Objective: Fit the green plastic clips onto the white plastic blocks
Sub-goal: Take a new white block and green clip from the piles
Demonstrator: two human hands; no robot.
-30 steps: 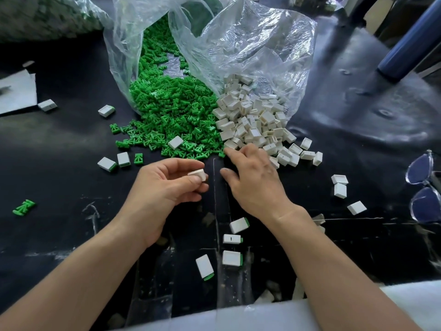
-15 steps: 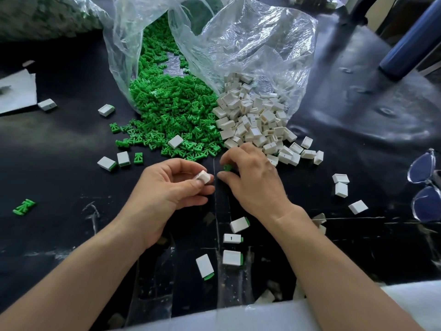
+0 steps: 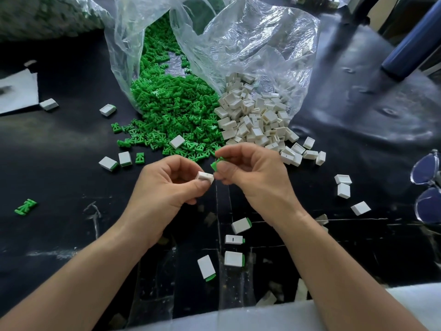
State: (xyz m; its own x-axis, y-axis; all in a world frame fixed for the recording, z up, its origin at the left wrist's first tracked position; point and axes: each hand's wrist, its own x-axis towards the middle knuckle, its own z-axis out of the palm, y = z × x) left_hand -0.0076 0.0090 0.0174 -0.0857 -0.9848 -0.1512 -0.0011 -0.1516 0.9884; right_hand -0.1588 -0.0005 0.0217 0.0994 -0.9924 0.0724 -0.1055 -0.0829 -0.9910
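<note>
My left hand [image 3: 164, 189] pinches a small white plastic block [image 3: 204, 177] between thumb and fingers, above the black table. Just to its right, my right hand [image 3: 255, 173] pinches a green plastic clip [image 3: 216, 164], which sits a little above the block and close to it. Behind the hands, a heap of green clips [image 3: 171, 111] spills from a clear plastic bag [image 3: 238, 44]. A heap of white blocks [image 3: 257, 120] lies to the right of the clips.
Several white blocks with green clips fitted lie near my wrists, such as one fitted block [image 3: 241, 225], and more lie at the left [image 3: 108, 163]. Loose white blocks [image 3: 343, 185] lie at the right beside glasses [image 3: 427, 187]. A stray clip [image 3: 25, 207] lies at far left.
My right hand left the piles with a green clip and lifted toward the left hand. My left hand raised the white block and turned it toward the clip.
</note>
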